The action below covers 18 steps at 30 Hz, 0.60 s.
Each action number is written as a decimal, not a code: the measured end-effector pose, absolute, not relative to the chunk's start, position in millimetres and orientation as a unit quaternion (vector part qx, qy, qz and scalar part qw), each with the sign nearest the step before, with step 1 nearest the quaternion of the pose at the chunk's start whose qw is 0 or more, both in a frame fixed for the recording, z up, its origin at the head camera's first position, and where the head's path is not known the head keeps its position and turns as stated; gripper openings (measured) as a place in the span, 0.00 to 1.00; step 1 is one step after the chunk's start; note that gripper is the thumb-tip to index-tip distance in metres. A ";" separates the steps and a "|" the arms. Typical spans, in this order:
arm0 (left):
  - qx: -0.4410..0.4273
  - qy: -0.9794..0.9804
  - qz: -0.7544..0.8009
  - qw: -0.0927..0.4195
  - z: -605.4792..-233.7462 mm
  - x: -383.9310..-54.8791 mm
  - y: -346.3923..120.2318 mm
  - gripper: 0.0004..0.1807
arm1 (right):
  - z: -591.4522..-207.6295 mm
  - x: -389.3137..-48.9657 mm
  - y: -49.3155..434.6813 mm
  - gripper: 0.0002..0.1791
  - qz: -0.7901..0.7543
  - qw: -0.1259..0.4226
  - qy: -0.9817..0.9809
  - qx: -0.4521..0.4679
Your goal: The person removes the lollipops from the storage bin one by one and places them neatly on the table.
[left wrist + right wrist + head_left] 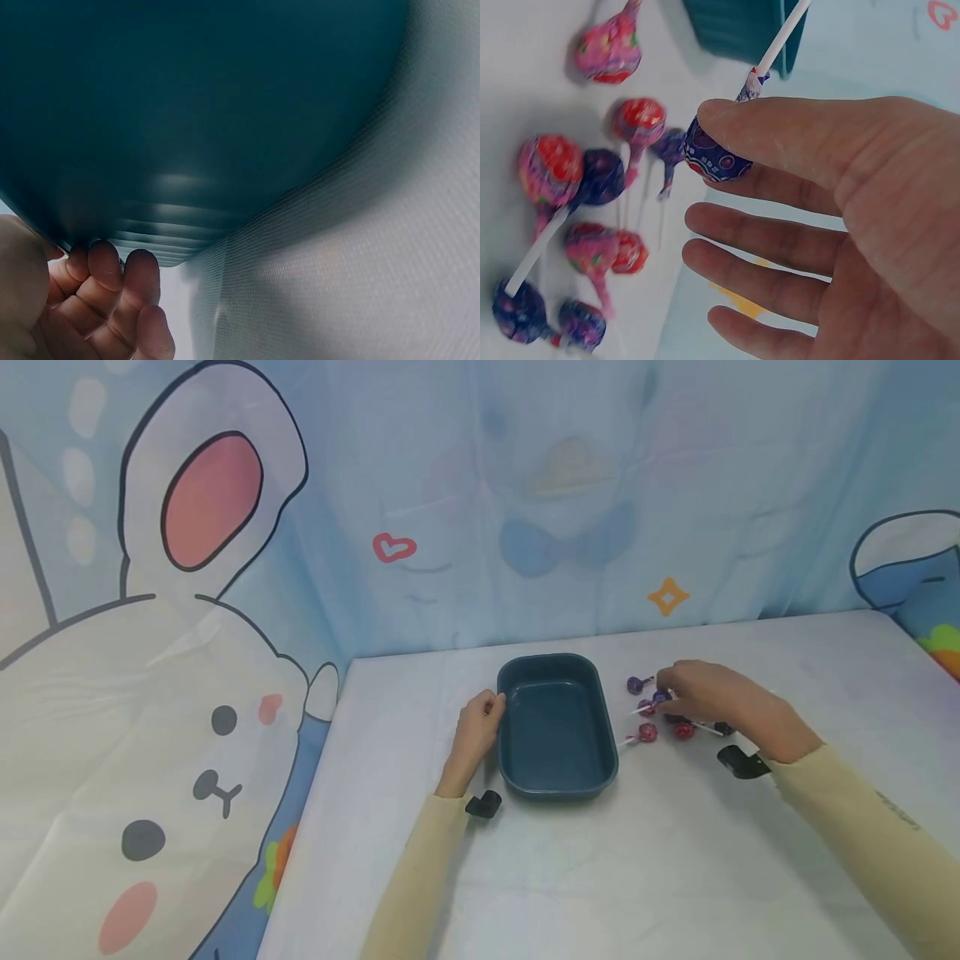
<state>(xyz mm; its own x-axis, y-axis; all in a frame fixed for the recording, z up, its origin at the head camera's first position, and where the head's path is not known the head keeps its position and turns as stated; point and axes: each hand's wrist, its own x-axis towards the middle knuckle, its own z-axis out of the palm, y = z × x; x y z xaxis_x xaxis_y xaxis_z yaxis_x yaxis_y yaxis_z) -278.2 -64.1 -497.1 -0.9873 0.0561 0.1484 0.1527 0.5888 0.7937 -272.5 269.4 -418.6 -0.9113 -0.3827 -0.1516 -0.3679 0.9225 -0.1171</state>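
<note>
My left hand (478,720) holds the left rim of a dark teal rectangular tray (558,785). In the left wrist view, its curled fingers (105,270) meet the edge of the tray's wall. My right hand (708,693) is above a group of lollipops to the right of the tray. Between thumb and forefinger it pinches a purple-wrapped lollipop (714,154), whose white stick points up toward the tray in the right wrist view. Below lie several pink-and-red lollipops (551,169) and purple lollipops (519,311), partly covered by the hand in the head view.
A white cloth (675,860) covers the table under the tray. Behind stands a light blue printed curtain (450,460), and a large rabbit print (172,718) fills the left side. Each wrist wears a small black device, one by the left sleeve (427,860).
</note>
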 end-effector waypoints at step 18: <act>-0.055 -0.890 -0.449 0.053 -497.4 -279.3 -63.8 0.18 | -425.3 -270.4 321.7 0.25 -0.097 0.126 0.979 -0.130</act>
